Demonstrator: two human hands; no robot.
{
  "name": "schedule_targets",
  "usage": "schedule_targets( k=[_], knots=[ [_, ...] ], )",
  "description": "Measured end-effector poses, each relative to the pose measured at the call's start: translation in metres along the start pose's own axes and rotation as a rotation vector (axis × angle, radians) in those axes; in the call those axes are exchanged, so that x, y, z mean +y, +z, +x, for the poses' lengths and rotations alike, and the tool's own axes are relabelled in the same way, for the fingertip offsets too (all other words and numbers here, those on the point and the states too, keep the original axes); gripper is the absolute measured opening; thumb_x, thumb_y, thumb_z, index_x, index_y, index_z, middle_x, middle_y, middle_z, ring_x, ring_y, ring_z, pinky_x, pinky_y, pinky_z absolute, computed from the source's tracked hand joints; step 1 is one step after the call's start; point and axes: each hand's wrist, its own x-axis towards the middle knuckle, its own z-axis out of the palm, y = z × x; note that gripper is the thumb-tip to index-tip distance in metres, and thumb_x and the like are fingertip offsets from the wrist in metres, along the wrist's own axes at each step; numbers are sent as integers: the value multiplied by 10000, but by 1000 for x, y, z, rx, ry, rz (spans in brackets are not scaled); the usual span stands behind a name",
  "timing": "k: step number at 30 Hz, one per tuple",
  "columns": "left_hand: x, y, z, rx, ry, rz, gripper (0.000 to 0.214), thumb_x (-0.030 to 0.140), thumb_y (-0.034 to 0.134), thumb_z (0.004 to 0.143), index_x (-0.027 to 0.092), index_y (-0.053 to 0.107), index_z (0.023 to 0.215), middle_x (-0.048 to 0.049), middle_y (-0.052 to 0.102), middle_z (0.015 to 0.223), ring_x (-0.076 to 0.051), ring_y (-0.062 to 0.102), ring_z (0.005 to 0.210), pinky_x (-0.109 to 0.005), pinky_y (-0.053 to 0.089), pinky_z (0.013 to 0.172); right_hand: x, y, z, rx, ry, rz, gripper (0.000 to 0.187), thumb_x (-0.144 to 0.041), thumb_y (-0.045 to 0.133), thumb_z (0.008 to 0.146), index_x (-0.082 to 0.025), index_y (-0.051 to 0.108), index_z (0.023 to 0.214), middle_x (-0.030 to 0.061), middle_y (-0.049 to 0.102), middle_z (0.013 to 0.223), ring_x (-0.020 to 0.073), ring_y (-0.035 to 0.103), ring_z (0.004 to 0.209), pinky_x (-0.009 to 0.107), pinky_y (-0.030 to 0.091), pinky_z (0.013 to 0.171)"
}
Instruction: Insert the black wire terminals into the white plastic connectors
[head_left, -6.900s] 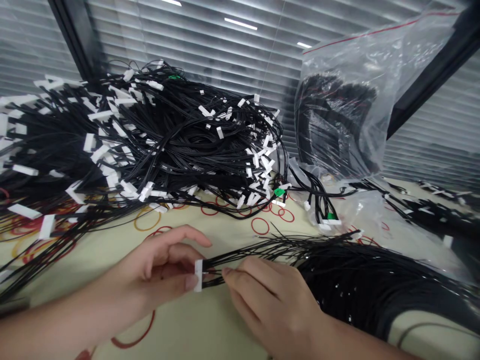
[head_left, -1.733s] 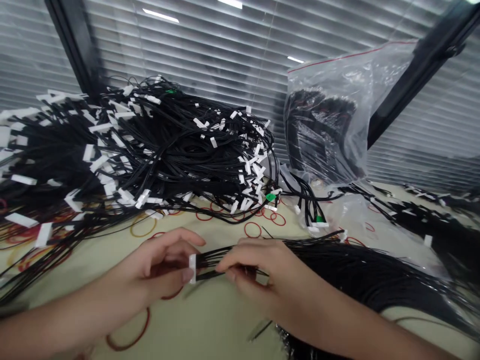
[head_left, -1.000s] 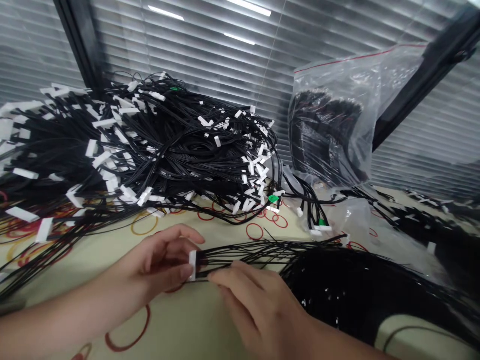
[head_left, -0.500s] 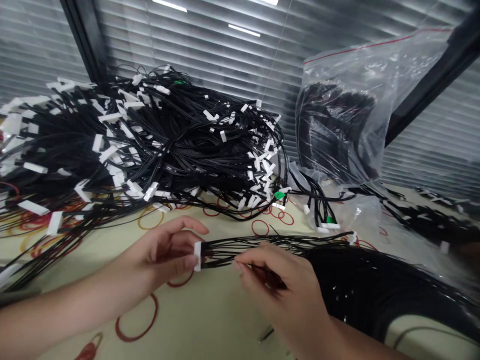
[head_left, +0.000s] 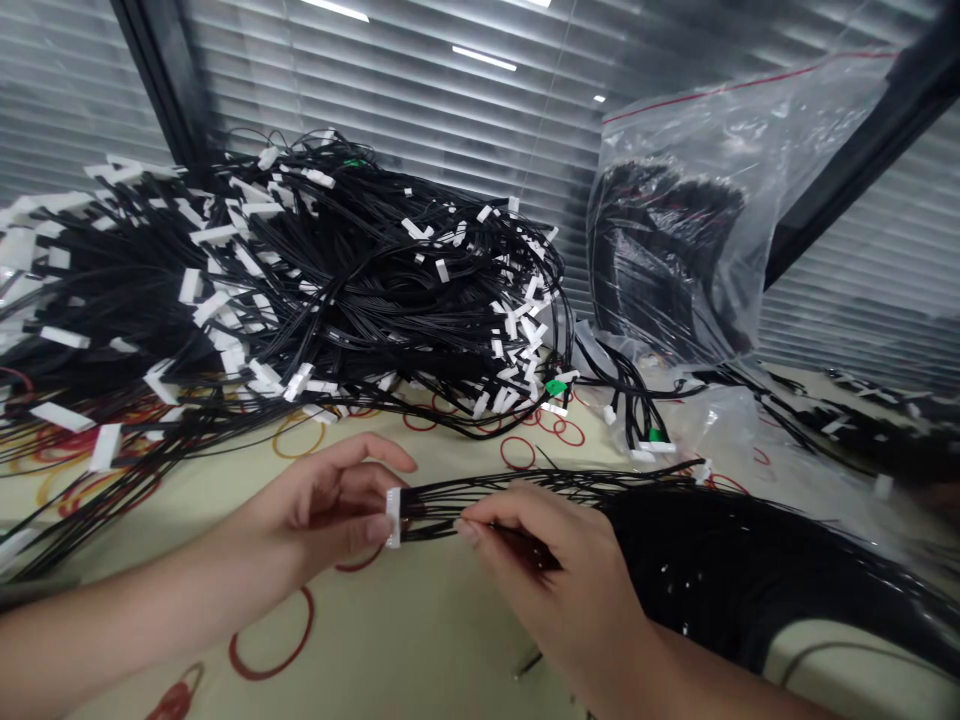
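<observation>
A white connector [head_left: 394,518] is held at its edge between the thumb and fingers of my left hand [head_left: 341,515]. Several thin black wires [head_left: 435,495] run from its right side. Close to the connector, my right hand [head_left: 551,570] pinches a black wire with thumb and forefinger just below the row of wires. The wire's tip at my fingertips is too small to make out. Rightward, the wires lead over a thick bundle of loose black wires [head_left: 697,560] beside my right wrist.
A large heap of black wire harnesses [head_left: 375,290] with white connectors fills the back left. A clear zip bag [head_left: 675,240] of black wires stands at the back right. Red rubber bands [head_left: 274,640] lie on the pale table [head_left: 390,640]. Window blinds [head_left: 420,100] rise behind.
My right hand has moved slightly left, its pinched fingertips nearer the connector. My left hand keeps its hold, with the connector turned a little. The view has shifted slightly.
</observation>
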Motion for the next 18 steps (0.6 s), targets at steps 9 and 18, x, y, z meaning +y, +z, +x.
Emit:
schedule_targets(
  k=[9,18],
  knots=[
    [1,0,-1,27,12,18,281,218,785,757,243,642,999,37,641,710,-124,548,627,-199,391,546,1,2,-6,-102,31,-100,176,-154,525,870,-176,630,730,-43,580,584,54,492,472,150,348,434],
    [-15,-2,-5,69,66,146,252,268,728,808,267,646,1046,6,692,776,-160,622,712,-216,444,598,1,0,-6,-213,122,-26,172,-188,513,903,-182,633,781,-35,581,614,70,486,500,176,346,458]
  ],
)
